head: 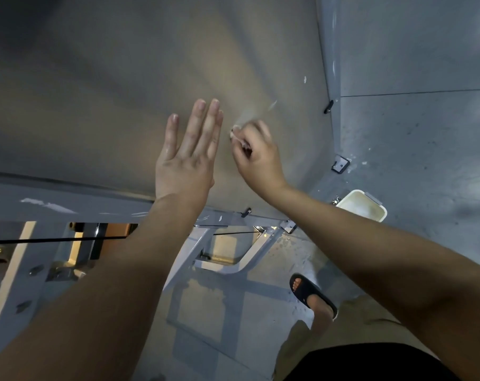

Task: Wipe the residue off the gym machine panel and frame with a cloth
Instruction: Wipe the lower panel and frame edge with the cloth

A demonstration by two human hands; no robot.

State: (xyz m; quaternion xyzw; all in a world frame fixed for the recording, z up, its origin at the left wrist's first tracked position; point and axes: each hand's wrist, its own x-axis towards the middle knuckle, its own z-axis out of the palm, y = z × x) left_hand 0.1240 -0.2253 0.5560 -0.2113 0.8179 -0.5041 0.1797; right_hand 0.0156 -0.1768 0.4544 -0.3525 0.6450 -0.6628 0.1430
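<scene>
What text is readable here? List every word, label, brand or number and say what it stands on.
None can be read.
The panel, the frame, the white tub and the black sandal show no print.
The right hand and the cloth it grips are motion-blurred; no mark can be told there.

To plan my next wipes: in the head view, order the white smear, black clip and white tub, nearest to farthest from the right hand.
1. white smear, just above the right hand.
2. black clip, right edge of the panel.
3. white tub, on the floor, lower right.
</scene>
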